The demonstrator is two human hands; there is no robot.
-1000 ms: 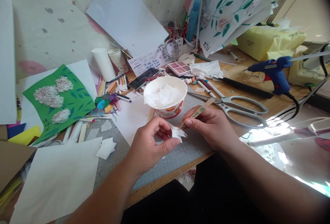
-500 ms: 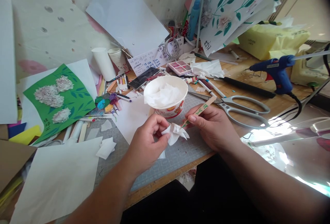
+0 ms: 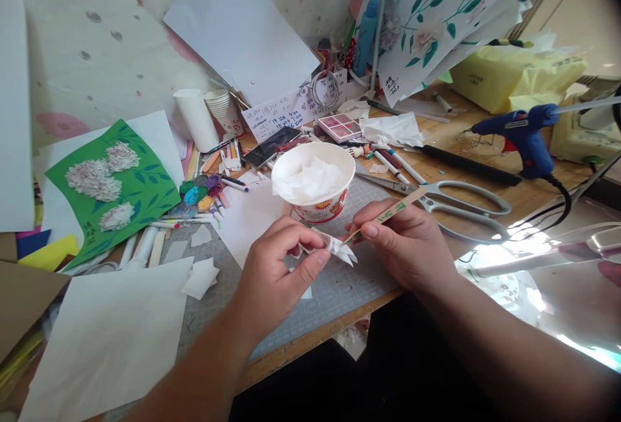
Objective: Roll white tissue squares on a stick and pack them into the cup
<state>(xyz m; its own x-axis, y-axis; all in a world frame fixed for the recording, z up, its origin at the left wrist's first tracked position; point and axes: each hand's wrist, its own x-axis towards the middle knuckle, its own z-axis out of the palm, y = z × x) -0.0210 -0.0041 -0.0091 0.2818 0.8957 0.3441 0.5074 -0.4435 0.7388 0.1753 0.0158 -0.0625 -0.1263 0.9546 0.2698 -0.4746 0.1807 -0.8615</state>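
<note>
My left hand [image 3: 279,266] pinches a small white folded paper piece [image 3: 339,248] with jagged edges, just above the grey cutting mat [image 3: 334,292]. My right hand [image 3: 407,241] grips a thin wooden stick [image 3: 388,215] with green lettering, its tip touching the paper piece. Both hands sit close together in front of a paper bowl [image 3: 315,182] filled with white tissue.
Large grey scissors [image 3: 456,205] lie right of the bowl, a blue glue gun [image 3: 524,134] further right. A green card with white paper flowers [image 3: 111,182] lies left, beside markers and a paint palette [image 3: 198,192]. White sheets [image 3: 111,338] cover the near left. Paper cups [image 3: 204,114] stand behind.
My left hand has turned the paper piece and closed tighter over it. The stick in my right hand has tilted lower, more to the right.
</note>
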